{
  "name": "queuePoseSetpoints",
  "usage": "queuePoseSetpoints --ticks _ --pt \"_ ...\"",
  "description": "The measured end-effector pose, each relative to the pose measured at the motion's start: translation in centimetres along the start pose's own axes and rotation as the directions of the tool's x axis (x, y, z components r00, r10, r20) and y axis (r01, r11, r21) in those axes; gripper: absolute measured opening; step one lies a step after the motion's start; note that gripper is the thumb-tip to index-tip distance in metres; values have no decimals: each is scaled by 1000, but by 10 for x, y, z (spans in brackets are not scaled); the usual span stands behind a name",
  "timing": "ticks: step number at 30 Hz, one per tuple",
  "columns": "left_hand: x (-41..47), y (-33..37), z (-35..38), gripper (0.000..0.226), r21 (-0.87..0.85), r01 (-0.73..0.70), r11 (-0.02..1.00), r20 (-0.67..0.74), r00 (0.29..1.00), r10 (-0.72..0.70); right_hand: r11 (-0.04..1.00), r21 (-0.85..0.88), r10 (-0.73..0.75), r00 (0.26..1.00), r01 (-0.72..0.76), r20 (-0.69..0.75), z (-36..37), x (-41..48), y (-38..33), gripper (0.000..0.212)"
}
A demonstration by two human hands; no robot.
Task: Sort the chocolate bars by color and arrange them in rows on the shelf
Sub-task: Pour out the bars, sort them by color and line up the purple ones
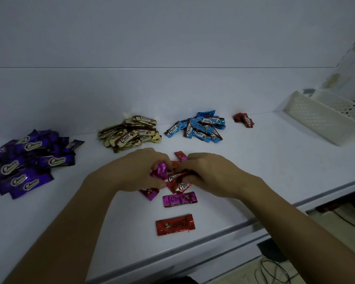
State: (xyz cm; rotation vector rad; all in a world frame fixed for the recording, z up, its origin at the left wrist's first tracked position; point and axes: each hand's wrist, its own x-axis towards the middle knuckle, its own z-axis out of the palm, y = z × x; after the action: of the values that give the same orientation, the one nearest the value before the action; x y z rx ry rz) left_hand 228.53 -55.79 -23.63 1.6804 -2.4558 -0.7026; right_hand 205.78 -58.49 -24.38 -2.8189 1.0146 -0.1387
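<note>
On the white shelf (254, 171) lie sorted heaps of chocolate bars: a purple heap (29, 160) at the left, a gold heap (131, 133) in the middle, a blue heap (201, 128) to its right and a small red group (244, 119) farther right. Both hands work in a small mixed pile at the centre. My left hand (139, 171) grips pink bars (160, 171). My right hand (209, 173) pinches a red bar (176, 178). A pink bar (179, 199) and a red bar (175, 224) lie alone nearer me.
A white perforated plastic basket (324, 117) stands at the back right against a perforated side panel. The shelf's front edge runs diagonally at the lower right, with dark cables (275, 269) on the floor below it.
</note>
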Motion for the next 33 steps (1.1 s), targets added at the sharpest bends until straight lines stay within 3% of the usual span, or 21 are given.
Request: queuePoseSetpoints --ticks 5,10,13,16,22,30,33 --pt "-5 -8 -7 28 -33 3 999 -12 1000 -4 999 -32 43 999 -43 9 -1 1 1 26" --pt "-7 -9 -10 24 -86 4 996 -27 1000 -7 994 80 75 997 -75 7 -8 0 3 14" --pt "-6 -11 -10 28 -71 12 997 -17 1000 -14 990 101 97 995 -95 -18 -10 10 2 27" --pt "-6 -16 -9 29 -85 7 996 -16 1000 -8 996 -21 84 996 -83 43 -4 22 2 44" --pt "-3 -24 -9 53 -189 45 981 18 999 -42 965 -262 12 999 -4 32 -5 29 -3 41" --pt "-3 -26 -10 51 -232 58 971 9 998 -57 988 -128 98 992 -88 75 -6 28 -5 30" --pt "-4 -26 -11 43 -247 80 966 8 997 -81 990 -113 89 993 -79 81 -4 28 -8 39"
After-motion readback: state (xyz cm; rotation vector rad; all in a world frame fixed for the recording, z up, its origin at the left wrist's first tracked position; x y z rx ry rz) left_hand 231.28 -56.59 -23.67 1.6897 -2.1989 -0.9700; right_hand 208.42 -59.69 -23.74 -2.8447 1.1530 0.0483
